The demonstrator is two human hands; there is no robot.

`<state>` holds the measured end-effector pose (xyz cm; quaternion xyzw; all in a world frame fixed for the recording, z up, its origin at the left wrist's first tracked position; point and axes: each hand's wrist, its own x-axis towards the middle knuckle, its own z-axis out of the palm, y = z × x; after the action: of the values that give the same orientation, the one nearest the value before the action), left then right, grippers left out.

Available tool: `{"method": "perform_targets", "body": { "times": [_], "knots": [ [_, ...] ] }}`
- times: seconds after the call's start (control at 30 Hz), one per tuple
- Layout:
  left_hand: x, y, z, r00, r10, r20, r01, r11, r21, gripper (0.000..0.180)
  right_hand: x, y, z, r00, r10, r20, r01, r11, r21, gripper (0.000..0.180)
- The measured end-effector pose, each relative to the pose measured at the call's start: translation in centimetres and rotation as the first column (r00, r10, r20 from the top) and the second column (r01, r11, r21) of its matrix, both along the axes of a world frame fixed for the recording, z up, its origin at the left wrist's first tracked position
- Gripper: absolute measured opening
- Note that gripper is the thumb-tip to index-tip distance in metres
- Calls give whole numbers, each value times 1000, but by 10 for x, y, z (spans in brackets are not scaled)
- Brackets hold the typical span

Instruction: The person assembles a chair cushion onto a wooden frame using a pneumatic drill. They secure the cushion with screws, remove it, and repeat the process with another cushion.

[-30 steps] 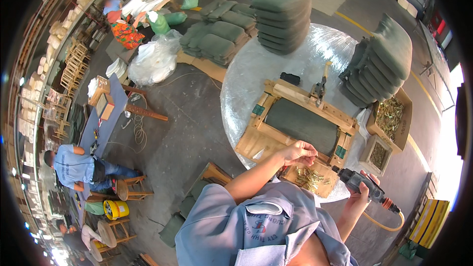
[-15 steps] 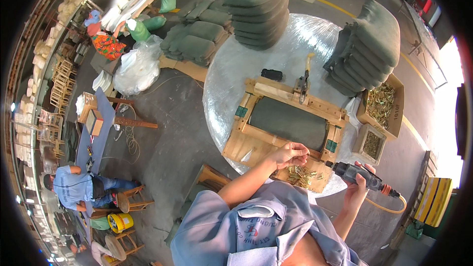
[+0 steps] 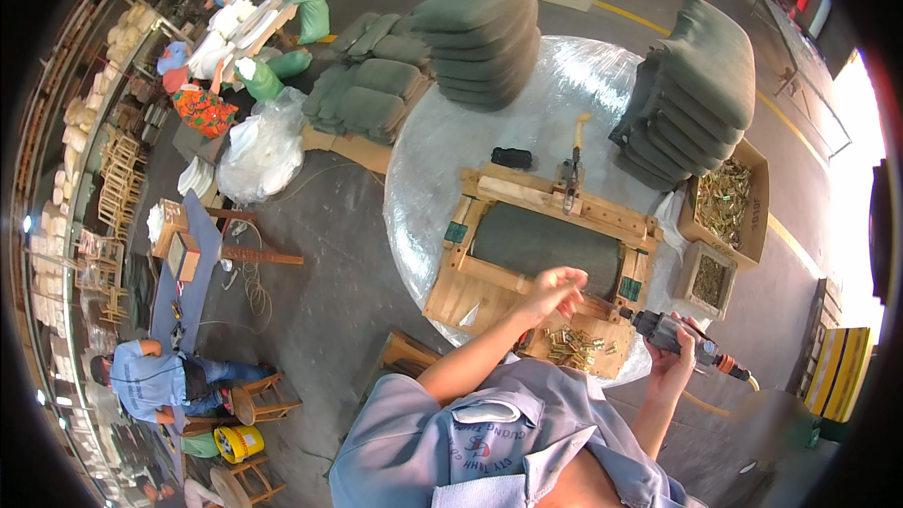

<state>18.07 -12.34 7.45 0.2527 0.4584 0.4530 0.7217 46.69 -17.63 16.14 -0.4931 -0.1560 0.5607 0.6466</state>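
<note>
- Left hand (image 3: pixel 555 290): hovering over the near rail of the wooden frame (image 3: pixel 546 226), fingers loosely curled; it appears to be pinching something small, though the view is too coarse to tell.
- Right hand (image 3: pixel 679 350): closing around the grip of a power screwdriver (image 3: pixel 679 337), which is pointing left toward the frame's near right corner.
- Wooden frame: lying flat on the round plastic-wrapped table (image 3: pixel 555 122), with a dark green cushion (image 3: pixel 541 243) sitting inside it.
- Brass screws (image 3: pixel 576 348): lying loose on a wooden board at the near table edge, between the two hands.
- Second tool (image 3: pixel 570 169): resting on the frame's far rail.
- Stacked green cushions (image 3: pixel 701 85): standing on the table at right; another stack (image 3: pixel 484 23) at the far side.
- Cardboard boxes of hardware (image 3: pixel 726 202): sitting just beside the table at right.
</note>
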Motion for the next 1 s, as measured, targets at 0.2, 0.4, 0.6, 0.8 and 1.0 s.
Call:
{"method": "perform_targets", "body": {
  "times": [0.2,0.4,0.6,0.8,1.0],
  "knots": [
    [-47,77,-74,954,246,-169,-274,946,-175,41,-2,37,19,905,-75,419,13,989,148,55],
    [-50,92,-100,950,186,-252,-249,936,-248,35,9,98,9,739,-95,667,-156,939,306,52],
    [-50,96,-86,953,165,-256,-241,922,-303,35,1,128,-18,708,5,706,-235,945,229,50],
    [-53,94,-85,955,178,-239,-245,925,-290,35,-16,138,-28,698,96,709,-288,945,155,49],
    [-51,95,-82,955,190,-226,-252,925,-286,36,-11,146,-44,655,90,750,-303,941,152,49]
  ]
}}
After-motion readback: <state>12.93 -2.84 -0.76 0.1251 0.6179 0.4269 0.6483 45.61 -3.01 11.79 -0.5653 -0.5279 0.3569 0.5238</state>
